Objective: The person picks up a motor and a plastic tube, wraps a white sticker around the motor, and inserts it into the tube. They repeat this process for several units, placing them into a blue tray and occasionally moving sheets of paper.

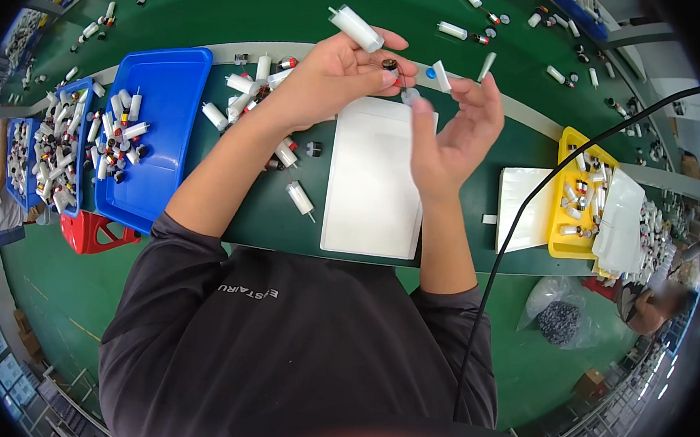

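L hand (333,78) is curled, w/ white tube (357,30) in its fingers, over the table's (525,149) far edge. Tube slants, near end twd R hand (452,148), half open; can't tell if it grips pale bits (442,76). L's nearer.

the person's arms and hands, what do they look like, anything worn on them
The left sleeve and right sleeve are plain dark grey, short and loose, ending near the elbows. Both forearms are bare, and the left hand and right hand show no glove, ring or watch. A thin black cable crosses in front of the right sleeve.
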`<state>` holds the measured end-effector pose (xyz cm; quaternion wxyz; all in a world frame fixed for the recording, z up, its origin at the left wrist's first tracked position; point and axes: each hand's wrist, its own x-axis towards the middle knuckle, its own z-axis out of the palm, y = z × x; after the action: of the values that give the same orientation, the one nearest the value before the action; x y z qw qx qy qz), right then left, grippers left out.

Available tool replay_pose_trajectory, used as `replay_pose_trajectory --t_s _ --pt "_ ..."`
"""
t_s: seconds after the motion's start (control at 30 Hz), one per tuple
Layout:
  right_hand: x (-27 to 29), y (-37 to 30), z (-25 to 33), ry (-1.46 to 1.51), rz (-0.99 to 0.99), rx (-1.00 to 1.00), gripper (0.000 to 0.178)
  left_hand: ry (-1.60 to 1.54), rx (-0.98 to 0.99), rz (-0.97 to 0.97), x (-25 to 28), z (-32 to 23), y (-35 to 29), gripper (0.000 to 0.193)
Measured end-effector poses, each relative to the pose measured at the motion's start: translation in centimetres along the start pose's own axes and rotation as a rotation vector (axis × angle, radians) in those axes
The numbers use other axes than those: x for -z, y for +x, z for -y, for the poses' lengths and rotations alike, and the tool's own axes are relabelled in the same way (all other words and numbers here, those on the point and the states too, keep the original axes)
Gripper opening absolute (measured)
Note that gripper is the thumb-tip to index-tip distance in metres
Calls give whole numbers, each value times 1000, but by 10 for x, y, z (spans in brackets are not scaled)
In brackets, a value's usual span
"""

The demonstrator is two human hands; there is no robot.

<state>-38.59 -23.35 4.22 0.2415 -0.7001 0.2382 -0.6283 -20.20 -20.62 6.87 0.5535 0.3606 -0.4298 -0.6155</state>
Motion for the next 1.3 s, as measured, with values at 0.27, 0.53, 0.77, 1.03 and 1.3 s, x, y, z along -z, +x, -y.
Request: replay_pose_trajectory --t_s 0.27,0.53,0.77,1.03,1.3 --pt "8 13 15 502 225 -669 65 316 -26 83 -2 2 -3 45" --pt "5 11 16 445 200 -708 61 434 -23 72 -7 0 -6 47" --pt "0 4 12 372 141 -623 61 568 -43 19 -9 -1 -6 46" --pt "-4 2 15 417 51 -664 58 585 -91 -29 -4 4 -3 43" --pt "-5 1 10 400 46 -637 58 662 -45 -65 -6 1 -4 40"
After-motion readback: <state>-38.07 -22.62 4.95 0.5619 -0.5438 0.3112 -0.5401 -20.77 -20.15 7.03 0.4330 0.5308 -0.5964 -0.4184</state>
